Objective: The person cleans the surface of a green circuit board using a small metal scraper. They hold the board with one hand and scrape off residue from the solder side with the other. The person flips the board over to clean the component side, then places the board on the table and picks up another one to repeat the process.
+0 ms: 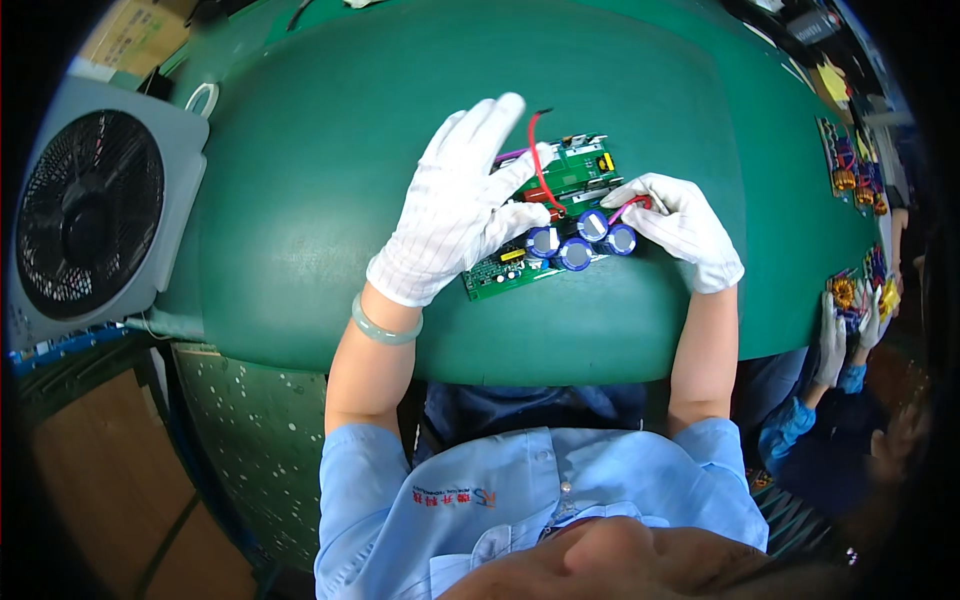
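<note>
1. Table (300, 200): green, fills most of view; smooth top prob. spares parts from scratches.
2. Fan (90, 215): grey, far out at 10 o'clock from wearer; prob. parked there for air w/o crowding the work.
3. Left hand (435, 205): gloved, at 9 o'clock of circuit board (500, 287), fingers spread wide, thumb + index nr red wire (532, 138), prob. to steady things; firm contact, can't tell.
4. Circuit board: green, on table at 12 o'clock from wearer, presumably so both hands reach. One pc or two, can't tell.
5. Right hand (685, 225): gloved, at board's 3 o'clock, fingers narrow, apparently pinching short pink-red wire (622, 210), prob. for control.
6. Blue cans (575, 254): four, clustered twd board's 5 o'clock, btwn hands.
7. Red wire: sticks up twd 12 o'clock, dark tip free.
</note>
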`<state>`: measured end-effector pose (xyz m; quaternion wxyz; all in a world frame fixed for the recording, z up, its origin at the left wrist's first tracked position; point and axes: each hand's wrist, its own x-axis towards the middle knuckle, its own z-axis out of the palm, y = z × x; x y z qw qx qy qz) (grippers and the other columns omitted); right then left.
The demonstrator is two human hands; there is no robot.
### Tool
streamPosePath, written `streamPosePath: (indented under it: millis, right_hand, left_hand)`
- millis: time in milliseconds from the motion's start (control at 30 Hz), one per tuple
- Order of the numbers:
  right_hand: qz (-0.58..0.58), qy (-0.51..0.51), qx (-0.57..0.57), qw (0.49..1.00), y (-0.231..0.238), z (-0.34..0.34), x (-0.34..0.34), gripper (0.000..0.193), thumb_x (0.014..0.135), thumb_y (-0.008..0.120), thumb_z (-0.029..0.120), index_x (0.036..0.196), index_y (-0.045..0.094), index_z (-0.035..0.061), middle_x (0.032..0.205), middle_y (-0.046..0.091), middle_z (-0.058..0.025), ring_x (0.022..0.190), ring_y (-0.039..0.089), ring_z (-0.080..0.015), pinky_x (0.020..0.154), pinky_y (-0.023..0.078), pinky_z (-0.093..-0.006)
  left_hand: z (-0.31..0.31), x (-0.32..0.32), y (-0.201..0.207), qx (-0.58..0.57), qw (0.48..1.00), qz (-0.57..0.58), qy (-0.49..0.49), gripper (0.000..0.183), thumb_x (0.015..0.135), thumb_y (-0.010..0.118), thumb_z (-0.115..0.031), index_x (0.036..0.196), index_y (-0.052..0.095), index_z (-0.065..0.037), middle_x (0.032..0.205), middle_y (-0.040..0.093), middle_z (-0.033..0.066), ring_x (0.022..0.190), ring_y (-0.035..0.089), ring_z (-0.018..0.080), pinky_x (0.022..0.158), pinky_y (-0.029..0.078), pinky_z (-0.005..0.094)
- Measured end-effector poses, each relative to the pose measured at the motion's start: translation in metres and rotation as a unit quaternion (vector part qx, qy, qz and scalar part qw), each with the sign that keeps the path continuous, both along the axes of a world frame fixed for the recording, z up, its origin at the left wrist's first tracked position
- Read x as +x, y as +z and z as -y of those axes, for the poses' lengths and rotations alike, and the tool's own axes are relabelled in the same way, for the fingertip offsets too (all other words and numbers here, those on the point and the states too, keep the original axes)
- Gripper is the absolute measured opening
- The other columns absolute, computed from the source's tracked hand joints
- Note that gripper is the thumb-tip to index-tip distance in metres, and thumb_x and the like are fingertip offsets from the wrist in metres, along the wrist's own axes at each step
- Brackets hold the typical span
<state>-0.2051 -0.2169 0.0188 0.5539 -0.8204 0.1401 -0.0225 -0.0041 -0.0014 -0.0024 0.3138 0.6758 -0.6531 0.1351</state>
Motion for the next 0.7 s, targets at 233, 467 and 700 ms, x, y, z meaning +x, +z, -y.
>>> streamPosePath:
  millis: [233, 467, 700]
  right_hand:
    - [-0.018, -0.033, 0.157, 0.987, -0.012, 0.007, 0.004, 0.018, 0.090, 0.063, 0.011, 0.104, 0.067, 0.0001, 0.088, 0.068, -0.0052, 0.075, 0.059, -0.0085, 0.065, 0.046, -0.0234]
    - [-0.045, 0.013, 0.328, 0.943, -0.014, 0.023, -0.001, 0.016, 0.084, 0.062, 0.008, 0.097, 0.066, 0.0006, 0.085, 0.066, -0.0084, 0.053, 0.042, -0.0041, 0.045, 0.029, -0.0202]
    - [-0.004, 0.038, 0.431, 0.902, -0.023, 0.035, -0.008, 0.019, 0.083, 0.064, 0.011, 0.097, 0.069, -0.0004, 0.083, 0.066, -0.0114, 0.049, 0.040, -0.0057, 0.044, 0.028, -0.0208]
  left_hand:
    - [-0.001, -0.025, 0.013, 0.000, 0.994, -0.098, 0.057, 0.068, 0.080, 0.075, -0.052, 0.139, 0.061, -0.022, 0.157, 0.021, 0.0363, 0.142, 0.028, 0.0531, 0.116, 0.027, 0.0545]
    - [-0.030, -0.039, 0.030, -0.009, 0.777, -0.593, -0.209, 0.020, 0.085, 0.070, 0.000, 0.104, 0.067, 0.008, 0.124, 0.063, 0.0251, 0.105, 0.067, 0.0311, 0.096, 0.050, 0.0434]
    - [-0.034, -0.006, 0.024, -0.006, 0.902, -0.407, -0.140, 0.015, 0.082, 0.062, 0.007, 0.093, 0.072, 0.003, 0.101, 0.072, 0.0161, 0.091, 0.068, 0.0252, 0.085, 0.053, 0.0356]
